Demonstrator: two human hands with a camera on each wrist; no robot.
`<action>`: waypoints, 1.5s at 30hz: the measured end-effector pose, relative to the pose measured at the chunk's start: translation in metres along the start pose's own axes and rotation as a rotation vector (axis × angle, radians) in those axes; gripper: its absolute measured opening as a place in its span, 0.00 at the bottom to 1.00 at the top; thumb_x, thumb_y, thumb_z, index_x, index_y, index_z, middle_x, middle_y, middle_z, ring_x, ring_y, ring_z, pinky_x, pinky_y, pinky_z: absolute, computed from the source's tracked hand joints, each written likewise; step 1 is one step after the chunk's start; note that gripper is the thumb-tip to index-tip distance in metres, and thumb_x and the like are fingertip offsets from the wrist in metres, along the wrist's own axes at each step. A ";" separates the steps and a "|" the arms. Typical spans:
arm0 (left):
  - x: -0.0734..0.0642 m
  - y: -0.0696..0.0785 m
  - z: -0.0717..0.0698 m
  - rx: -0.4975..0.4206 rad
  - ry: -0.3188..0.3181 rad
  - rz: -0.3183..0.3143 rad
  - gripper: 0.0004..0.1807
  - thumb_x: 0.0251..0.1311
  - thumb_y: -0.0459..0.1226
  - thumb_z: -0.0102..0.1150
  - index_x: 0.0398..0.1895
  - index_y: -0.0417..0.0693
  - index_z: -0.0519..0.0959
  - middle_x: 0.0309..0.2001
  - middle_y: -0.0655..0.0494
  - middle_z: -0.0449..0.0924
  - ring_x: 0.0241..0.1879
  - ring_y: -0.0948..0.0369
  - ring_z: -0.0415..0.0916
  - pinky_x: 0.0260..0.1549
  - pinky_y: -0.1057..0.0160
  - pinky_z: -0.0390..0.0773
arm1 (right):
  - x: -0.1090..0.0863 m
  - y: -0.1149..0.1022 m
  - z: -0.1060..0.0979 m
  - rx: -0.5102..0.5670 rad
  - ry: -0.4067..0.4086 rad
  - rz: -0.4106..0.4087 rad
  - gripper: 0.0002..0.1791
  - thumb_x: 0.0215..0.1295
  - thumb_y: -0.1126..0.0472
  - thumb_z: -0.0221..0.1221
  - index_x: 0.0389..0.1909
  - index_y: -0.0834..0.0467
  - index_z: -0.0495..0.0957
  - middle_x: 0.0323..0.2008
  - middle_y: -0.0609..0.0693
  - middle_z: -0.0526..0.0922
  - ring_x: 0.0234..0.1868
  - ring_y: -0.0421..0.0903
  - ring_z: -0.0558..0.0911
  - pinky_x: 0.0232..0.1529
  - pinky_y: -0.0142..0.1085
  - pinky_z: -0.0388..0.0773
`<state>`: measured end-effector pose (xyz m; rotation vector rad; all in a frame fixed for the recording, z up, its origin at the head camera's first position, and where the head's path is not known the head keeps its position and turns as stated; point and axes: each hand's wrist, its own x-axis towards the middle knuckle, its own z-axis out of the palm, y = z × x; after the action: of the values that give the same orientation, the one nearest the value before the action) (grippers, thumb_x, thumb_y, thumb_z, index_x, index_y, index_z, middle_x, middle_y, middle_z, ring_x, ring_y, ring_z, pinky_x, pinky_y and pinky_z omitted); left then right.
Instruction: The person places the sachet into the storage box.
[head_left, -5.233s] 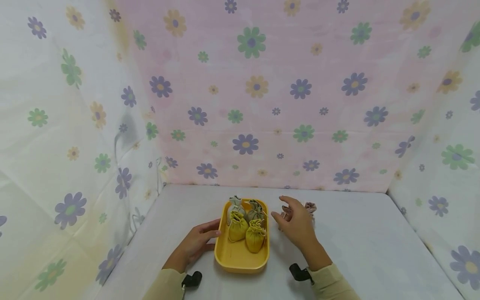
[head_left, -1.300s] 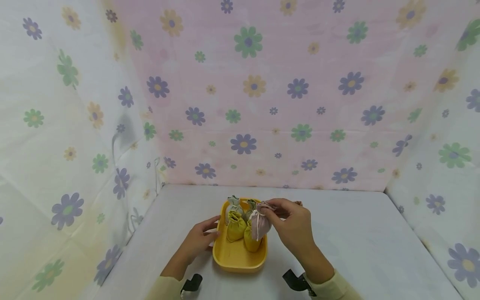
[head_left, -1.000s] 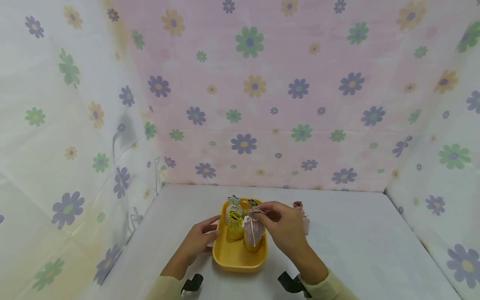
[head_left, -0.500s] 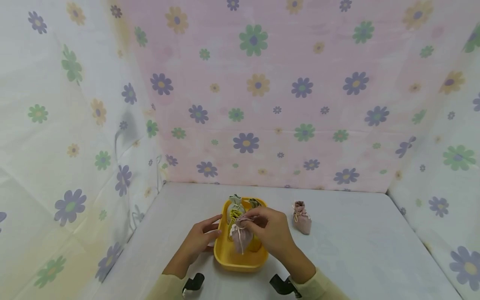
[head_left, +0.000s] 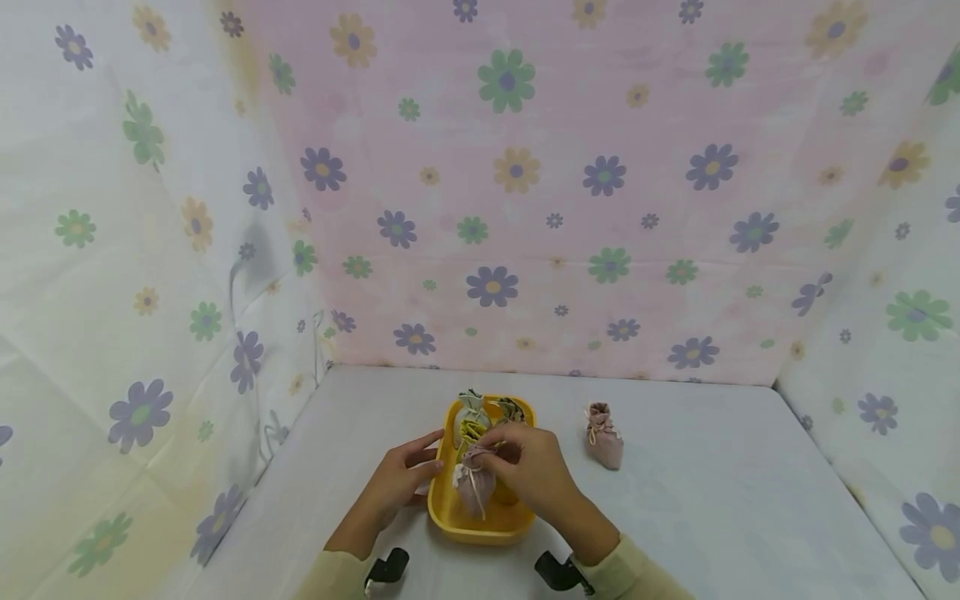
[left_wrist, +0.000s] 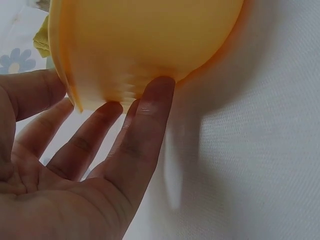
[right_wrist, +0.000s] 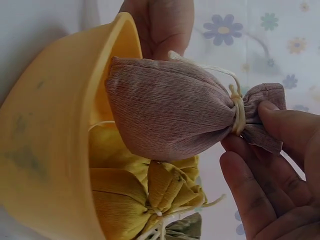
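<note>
Between thumb and fingertips, my right hand [head_left: 536,467] pinches the gathered neck of a mauve drawstring pouch [right_wrist: 170,107]. The pouch hangs over the near part of a yellow plastic tray [head_left: 483,535], tied with a cream cord. Inside the tray, a yellow-green pouch [right_wrist: 120,200] shows below the held one, with a pale grey-green pouch [head_left: 471,410] and a dark green pouch [head_left: 512,408] at the far end. My left hand [head_left: 397,479] rests against the tray's left side, its fairly straight fingers [left_wrist: 150,115] touching the outer wall. Part of the tray's contents is hidden by my right hand.
A second mauve pouch [head_left: 604,442] lies on the white table [head_left: 712,483], right of the tray. Flower-patterned cloth walls [head_left: 555,250] stand behind and at both sides. A black wrist camera [head_left: 558,571] sits by my right sleeve.
My right hand has picked up one mauve pouch from the right of the tray and carried it left over the tray, lowering it towards the near end. My left hand stays at the tray's side.
</note>
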<state>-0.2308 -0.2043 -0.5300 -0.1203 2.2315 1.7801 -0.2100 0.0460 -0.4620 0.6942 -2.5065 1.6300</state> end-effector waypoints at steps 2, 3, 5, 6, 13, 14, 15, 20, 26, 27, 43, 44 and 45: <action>0.000 0.000 -0.001 0.000 -0.006 0.007 0.32 0.68 0.40 0.66 0.75 0.63 0.71 0.70 0.38 0.73 0.60 0.47 0.81 0.41 0.49 0.90 | 0.001 0.003 0.002 -0.009 -0.019 -0.003 0.05 0.64 0.54 0.71 0.40 0.42 0.88 0.41 0.35 0.88 0.37 0.35 0.87 0.40 0.27 0.86; 0.000 0.000 -0.001 0.000 -0.008 0.010 0.32 0.68 0.40 0.66 0.75 0.63 0.71 0.71 0.38 0.72 0.61 0.47 0.80 0.41 0.48 0.90 | 0.001 0.005 0.004 -0.015 -0.026 -0.005 0.05 0.64 0.54 0.71 0.40 0.42 0.89 0.40 0.35 0.88 0.37 0.35 0.87 0.40 0.27 0.86; 0.000 0.001 -0.001 -0.003 -0.011 0.013 0.32 0.68 0.40 0.66 0.75 0.63 0.71 0.71 0.38 0.72 0.61 0.46 0.80 0.41 0.48 0.90 | 0.001 0.007 0.006 -0.024 -0.037 -0.011 0.05 0.64 0.53 0.72 0.39 0.42 0.89 0.39 0.35 0.88 0.37 0.35 0.87 0.39 0.28 0.86; 0.000 0.001 -0.001 -0.003 -0.012 0.013 0.32 0.68 0.40 0.66 0.75 0.63 0.71 0.71 0.38 0.72 0.61 0.46 0.80 0.41 0.48 0.90 | 0.002 0.009 0.007 -0.026 -0.043 -0.012 0.05 0.64 0.53 0.72 0.39 0.42 0.89 0.38 0.34 0.87 0.37 0.35 0.87 0.39 0.28 0.86; -0.001 0.001 -0.001 -0.013 -0.013 -0.003 0.32 0.68 0.40 0.66 0.75 0.63 0.71 0.72 0.37 0.71 0.62 0.45 0.80 0.41 0.48 0.90 | 0.002 0.016 0.014 -0.058 -0.060 0.019 0.03 0.63 0.53 0.72 0.37 0.42 0.89 0.36 0.34 0.87 0.36 0.34 0.86 0.38 0.27 0.85; -0.001 0.001 -0.001 -0.015 -0.014 -0.003 0.32 0.68 0.40 0.66 0.75 0.63 0.71 0.72 0.37 0.71 0.62 0.45 0.79 0.41 0.48 0.90 | 0.002 0.017 0.015 -0.067 -0.062 0.023 0.03 0.63 0.53 0.72 0.37 0.42 0.89 0.36 0.34 0.87 0.36 0.34 0.85 0.37 0.26 0.85; -0.001 0.001 -0.001 -0.014 -0.015 -0.002 0.32 0.69 0.40 0.66 0.75 0.63 0.71 0.72 0.37 0.71 0.63 0.44 0.79 0.41 0.48 0.89 | 0.001 0.017 0.016 -0.075 -0.064 0.026 0.03 0.63 0.53 0.72 0.37 0.42 0.89 0.36 0.34 0.87 0.36 0.34 0.85 0.37 0.27 0.85; -0.001 0.000 -0.001 -0.009 -0.009 -0.005 0.32 0.69 0.40 0.66 0.76 0.62 0.71 0.72 0.37 0.71 0.62 0.44 0.79 0.41 0.48 0.90 | 0.001 0.018 0.020 -0.119 -0.086 0.048 0.03 0.63 0.51 0.72 0.37 0.42 0.90 0.37 0.33 0.87 0.37 0.34 0.84 0.38 0.26 0.83; 0.000 0.000 0.000 -0.026 -0.019 0.002 0.32 0.69 0.39 0.65 0.76 0.62 0.71 0.72 0.37 0.71 0.63 0.44 0.79 0.41 0.48 0.89 | -0.001 0.018 0.021 -0.125 -0.110 0.076 0.04 0.64 0.51 0.72 0.38 0.44 0.90 0.37 0.34 0.87 0.38 0.33 0.84 0.39 0.24 0.83; 0.000 0.000 0.000 -0.028 -0.020 0.005 0.32 0.69 0.39 0.65 0.76 0.62 0.70 0.72 0.37 0.71 0.63 0.43 0.78 0.42 0.47 0.89 | -0.001 0.018 0.021 -0.123 -0.113 0.077 0.04 0.64 0.51 0.71 0.38 0.44 0.90 0.37 0.35 0.87 0.38 0.33 0.84 0.39 0.24 0.83; -0.001 0.001 0.000 -0.024 -0.014 0.000 0.32 0.70 0.38 0.64 0.76 0.61 0.71 0.71 0.37 0.71 0.62 0.44 0.79 0.41 0.48 0.90 | -0.005 0.010 0.006 -0.126 -0.063 0.023 0.05 0.65 0.52 0.71 0.41 0.46 0.89 0.41 0.39 0.89 0.40 0.34 0.86 0.41 0.24 0.84; -0.001 0.001 0.000 -0.024 -0.012 -0.001 0.32 0.69 0.38 0.65 0.76 0.61 0.71 0.71 0.37 0.71 0.62 0.45 0.79 0.41 0.48 0.90 | -0.005 0.010 0.003 -0.134 -0.036 0.002 0.06 0.65 0.53 0.71 0.41 0.45 0.89 0.41 0.39 0.89 0.40 0.34 0.86 0.40 0.24 0.84; -0.001 0.001 0.000 -0.023 -0.009 -0.002 0.32 0.69 0.38 0.65 0.75 0.62 0.71 0.71 0.37 0.72 0.62 0.45 0.80 0.41 0.48 0.90 | -0.005 0.010 0.000 -0.141 -0.005 -0.022 0.06 0.64 0.55 0.71 0.41 0.45 0.88 0.42 0.40 0.89 0.40 0.35 0.87 0.40 0.24 0.84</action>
<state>-0.2303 -0.2045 -0.5284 -0.1187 2.2041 1.8020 -0.2099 0.0512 -0.4723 0.7079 -2.5769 1.4286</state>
